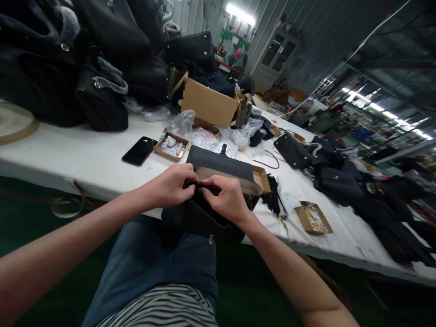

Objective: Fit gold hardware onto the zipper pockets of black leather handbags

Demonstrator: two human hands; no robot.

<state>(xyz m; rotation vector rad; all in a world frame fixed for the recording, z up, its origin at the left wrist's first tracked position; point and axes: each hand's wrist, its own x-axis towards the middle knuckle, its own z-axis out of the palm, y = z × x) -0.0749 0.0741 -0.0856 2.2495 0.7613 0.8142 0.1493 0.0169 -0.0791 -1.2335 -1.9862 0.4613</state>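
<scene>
While the black bag (204,222) is sitting open at the bench's (102,156) near edge, center of the frame, the left hand (177,184) and right hand (225,195) are pinching something small and dark, probably part of the bag's opening, with their fingertips nearly meeting. Left of the bag, a phone (139,151) is lying beside a small tray (171,146); black tassels (272,195) are lying to its right.
</scene>
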